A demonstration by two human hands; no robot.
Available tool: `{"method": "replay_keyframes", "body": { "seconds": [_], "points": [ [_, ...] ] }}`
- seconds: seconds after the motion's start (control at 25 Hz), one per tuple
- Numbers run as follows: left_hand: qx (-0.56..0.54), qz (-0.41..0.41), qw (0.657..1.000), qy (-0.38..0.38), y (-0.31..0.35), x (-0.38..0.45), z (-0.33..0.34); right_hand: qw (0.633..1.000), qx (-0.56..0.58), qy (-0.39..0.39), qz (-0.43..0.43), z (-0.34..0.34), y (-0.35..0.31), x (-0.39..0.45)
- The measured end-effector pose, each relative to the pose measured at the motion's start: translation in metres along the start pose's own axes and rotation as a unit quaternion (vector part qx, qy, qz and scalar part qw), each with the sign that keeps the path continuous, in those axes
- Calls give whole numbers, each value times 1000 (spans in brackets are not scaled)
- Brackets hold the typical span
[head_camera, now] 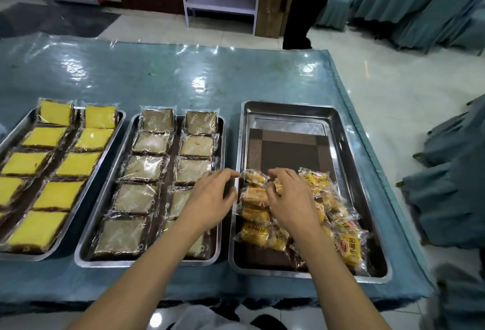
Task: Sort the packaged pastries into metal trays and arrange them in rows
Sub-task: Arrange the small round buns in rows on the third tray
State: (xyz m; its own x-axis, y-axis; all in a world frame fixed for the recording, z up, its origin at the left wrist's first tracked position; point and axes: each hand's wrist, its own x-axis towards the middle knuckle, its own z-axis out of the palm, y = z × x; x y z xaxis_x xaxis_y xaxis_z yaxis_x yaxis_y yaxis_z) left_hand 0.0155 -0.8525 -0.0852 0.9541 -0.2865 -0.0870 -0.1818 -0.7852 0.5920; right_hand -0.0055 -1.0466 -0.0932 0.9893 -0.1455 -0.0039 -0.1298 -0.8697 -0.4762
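Left hand (210,198) pinching bun packet (253,177), right tray (367,214)

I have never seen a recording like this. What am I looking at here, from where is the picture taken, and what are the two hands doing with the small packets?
There is no machine here. A person wears a camera on the head, so this one picture looks forward and down over their own bare arms.

On a table with a blue cover stand three metal trays. The left tray holds yellow cakes in two rows. The middle tray holds pale brown cakes in clear wrappers, also in two rows. The right tray has a brown mat and a loose pile of small yellow bread packets at its near end; its far part holds no packets.

The left hand pinches the wrapper end of one packet at the pile's far left. The right hand has its fingers curled over another packet beside it.

Another person stands beyond the table.
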Motion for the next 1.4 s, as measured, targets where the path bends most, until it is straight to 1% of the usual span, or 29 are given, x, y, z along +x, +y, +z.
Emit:
{"method": "replay_keyframes", "body": {
  "seconds": [0.24,0.56,0.92,1.04,1.16,1.4],
  "points": [
    [38,-13,998,-38,-8,24,17,999,-17,-30,2,10,11,33],
    [106,8,991,-75,-10,61,42,994,-46,-97,-11,22,31,73],
    [164,10,974,-153,-17,94,59,976,-104,-175,-70,34,52,109],
    [174,17,977,-122,-18,104,63,966,-117,-216,-83,39,56,118],
    [187,22,978,-88,-22,114,69,960,-118,-239,-91,43,59,123],
    [196,17,978,-66,-28,128,78,961,-95,-242,-96,48,65,128]
  ]
}}
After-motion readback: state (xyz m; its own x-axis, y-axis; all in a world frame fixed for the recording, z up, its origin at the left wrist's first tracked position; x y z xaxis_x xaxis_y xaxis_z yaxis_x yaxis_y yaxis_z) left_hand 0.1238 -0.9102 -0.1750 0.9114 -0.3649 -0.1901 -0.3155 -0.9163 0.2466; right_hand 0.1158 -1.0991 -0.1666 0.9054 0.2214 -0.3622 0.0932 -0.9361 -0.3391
